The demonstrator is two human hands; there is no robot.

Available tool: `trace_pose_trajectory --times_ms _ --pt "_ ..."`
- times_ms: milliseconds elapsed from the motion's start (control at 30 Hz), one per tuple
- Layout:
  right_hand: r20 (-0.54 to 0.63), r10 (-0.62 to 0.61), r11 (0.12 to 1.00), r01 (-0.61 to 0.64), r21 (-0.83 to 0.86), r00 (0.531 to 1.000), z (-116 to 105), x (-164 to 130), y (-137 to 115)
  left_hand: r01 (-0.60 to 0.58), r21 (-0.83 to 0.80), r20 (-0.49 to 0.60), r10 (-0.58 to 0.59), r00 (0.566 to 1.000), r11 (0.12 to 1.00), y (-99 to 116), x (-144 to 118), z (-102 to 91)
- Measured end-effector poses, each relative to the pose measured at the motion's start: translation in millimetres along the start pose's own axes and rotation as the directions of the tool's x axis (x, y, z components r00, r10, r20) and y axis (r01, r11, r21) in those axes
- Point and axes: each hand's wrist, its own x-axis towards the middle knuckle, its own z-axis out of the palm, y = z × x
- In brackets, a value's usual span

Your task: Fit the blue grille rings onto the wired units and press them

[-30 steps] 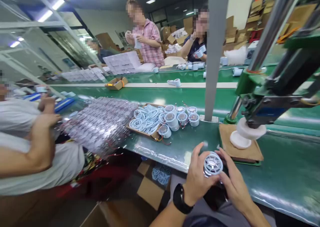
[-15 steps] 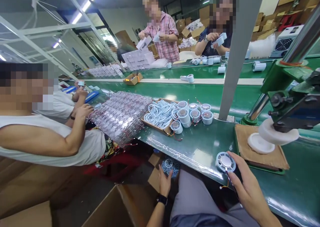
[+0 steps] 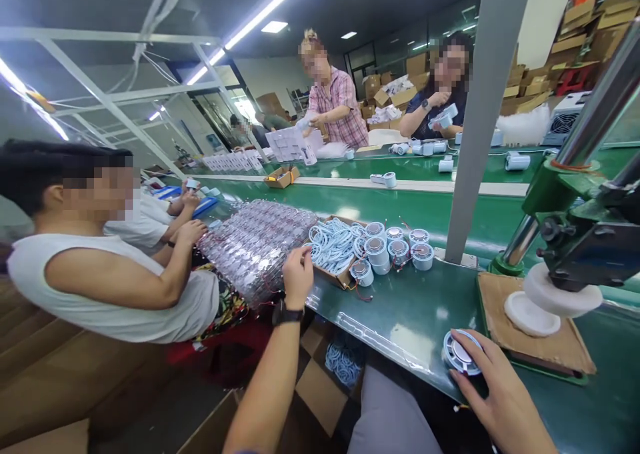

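Note:
My right hand (image 3: 493, 377) has thumb and fingers around a round light-blue part (image 3: 461, 353) with spokes and a silver centre disc, at the bench's front edge. A short wire with a white plug hangs below it. My left hand (image 3: 299, 275), a dark watch on its wrist, is at the left edge of a cardboard box of light-blue rings (image 3: 334, 244). Its fingers are curled together; what they hold, if anything, is hidden. Several similar round parts (image 3: 379, 253) with red wires stand right of the rings, some stacked.
A press (image 3: 565, 287) with white round pads stands at right on a cardboard-covered base. Clear-wrapped parts (image 3: 255, 244) lie left of the rings. Below the bench is another box of rings (image 3: 343, 364). A grey post (image 3: 473, 174) rises from the bench. A co-worker (image 3: 125, 274) sits at left.
My left hand has risen from the ring box under the bench to the ring box on top. My right hand still holds the round part, now tilted differently. The view has shifted.

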Motion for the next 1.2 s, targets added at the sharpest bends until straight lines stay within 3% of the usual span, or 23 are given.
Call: trace_pose_trajectory --times_ms 67,167,300,467,567,667,733,800,833,867,933,967,1000,1100,1133,1200 --pt "-0.016 -0.015 1.000 0.015 -0.005 1.000 -1.9 -1.7 1.5 -0.053 0.036 0.088 0.050 0.995 0.998 5.6 41.6 3.1" --pt "-0.004 -0.022 1.000 0.022 0.003 1.000 -4.0 -4.2 1.8 -0.121 0.066 0.194 0.106 0.975 0.990 13.9 74.0 5.9" --pt "-0.017 0.027 0.999 -0.027 0.028 0.999 -4.0 -4.6 -1.4 -0.149 0.092 0.260 0.120 0.958 0.985 22.3 84.6 2.9" --pt "0.018 0.065 0.996 -0.066 0.058 0.998 -2.4 -4.0 -5.7 -0.078 0.106 0.231 0.052 0.972 0.991 30.5 91.0 -8.8" --pt "-0.011 0.077 0.995 -0.076 0.071 0.997 -6.4 -4.0 -9.6 -0.026 0.062 0.170 0.016 0.985 0.998 44.6 76.6 -21.9" --pt "-0.179 0.107 0.991 -0.091 0.095 0.978 -20.0 -0.3 -18.7 -0.034 -0.069 0.221 0.049 0.974 0.997 76.5 34.0 -32.0" --pt "-0.276 0.154 0.981 -0.114 0.157 0.949 -32.4 6.6 -29.1 -0.068 -0.211 0.373 0.145 0.916 0.975 108.1 -6.0 -33.5" --pt "-0.205 0.237 0.941 -0.172 0.292 0.950 -43.0 16.8 -41.8 -0.075 -0.346 0.521 0.258 0.813 0.935 143.3 -46.1 -30.8" --pt "-0.089 0.281 0.896 -0.228 0.382 0.956 -46.5 22.4 -48.5 -0.040 -0.413 0.599 0.304 0.741 0.910 160.2 -63.6 -28.2" --pt "0.056 0.313 0.829 -0.302 0.471 0.948 -48.5 27.6 -54.7 0.070 -0.476 0.686 0.320 0.653 0.877 175.3 -78.5 -25.2" --pt "0.300 0.342 0.653 -0.455 0.605 0.890 -48.7 35.2 -64.9 0.270 -0.545 0.767 0.340 0.545 0.794 197.7 -100.2 -18.8" --pt "0.369 0.360 0.555 -0.515 0.653 0.856 -47.7 37.1 -68.3 0.351 -0.562 0.777 0.331 0.536 0.749 204.1 -107.8 -16.0" --pt "0.408 0.389 0.453 -0.557 0.696 0.826 -46.5 37.6 -70.6 0.397 -0.583 0.764 0.312 0.564 0.709 207.4 -114.2 -13.7" --pt "0.448 0.504 0.151 -0.586 0.796 0.738 -45.3 33.6 -72.6 0.384 -0.651 0.671 0.259 0.695 0.655 202.5 -133.5 -11.0" --pt "0.459 0.525 0.072 -0.574 0.815 0.717 -46.0 31.2 -72.5 0.350 -0.659 0.650 0.269 0.711 0.666 198.2 -141.3 -11.4" --pt "0.467 0.539 -0.019 -0.544 0.839 0.701 -48.4 26.5 -72.9 0.302 -0.642 0.651 0.292 0.701 0.705 189.8 -158.7 -13.3"
